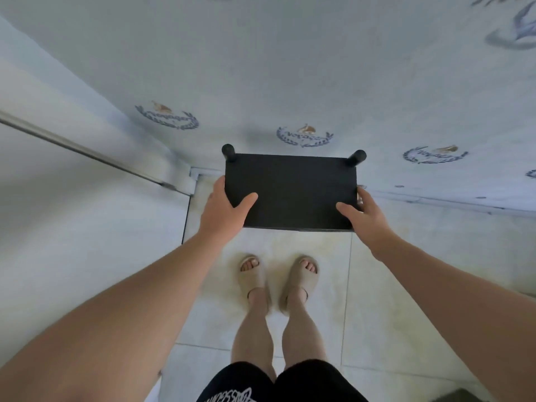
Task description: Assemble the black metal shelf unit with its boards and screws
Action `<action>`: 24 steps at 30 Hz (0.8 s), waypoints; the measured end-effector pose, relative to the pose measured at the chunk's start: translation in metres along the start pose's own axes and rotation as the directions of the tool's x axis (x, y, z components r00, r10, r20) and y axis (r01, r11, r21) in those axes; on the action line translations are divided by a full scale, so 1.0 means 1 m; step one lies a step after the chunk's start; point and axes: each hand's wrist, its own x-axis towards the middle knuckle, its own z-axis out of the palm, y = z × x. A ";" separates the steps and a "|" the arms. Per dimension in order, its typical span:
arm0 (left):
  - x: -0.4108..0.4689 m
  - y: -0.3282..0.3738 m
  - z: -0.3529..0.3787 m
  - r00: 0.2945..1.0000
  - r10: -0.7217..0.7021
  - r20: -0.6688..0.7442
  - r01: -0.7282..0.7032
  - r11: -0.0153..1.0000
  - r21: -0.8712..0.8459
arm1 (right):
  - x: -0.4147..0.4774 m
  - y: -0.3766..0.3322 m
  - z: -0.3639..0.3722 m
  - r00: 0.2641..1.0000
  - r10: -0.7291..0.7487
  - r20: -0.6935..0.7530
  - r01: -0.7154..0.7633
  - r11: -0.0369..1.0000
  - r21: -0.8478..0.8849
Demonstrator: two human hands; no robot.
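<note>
A black shelf unit (291, 187) is seen from above in the middle of the head view; its flat black top board faces me and two round black post ends stick up at the far corners. My left hand (224, 208) grips the left edge, thumb lying on the top board. My right hand (362, 216) grips the right edge the same way. The lower parts of the unit are hidden under the top board.
A bed with a pale blue printed cover (290, 82) lies just beyond the unit. A white wall or door panel (72, 198) with a metal rail stands at the left. My feet in beige slippers (278, 280) stand on the pale tiled floor (391, 285).
</note>
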 end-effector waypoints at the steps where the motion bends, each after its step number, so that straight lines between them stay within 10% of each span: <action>1: 0.007 0.000 0.001 1.000 -0.003 -0.006 0.003 1.000 0.000 | 0.007 0.000 0.002 1.000 0.000 -0.002 0.000 1.000 0.010; 24: 0.059 -0.004 0.000 0.996 0.082 -0.016 -0.081 0.996 0.048 | 0.035 -0.011 0.016 0.997 -0.071 0.024 0.069 0.994 0.082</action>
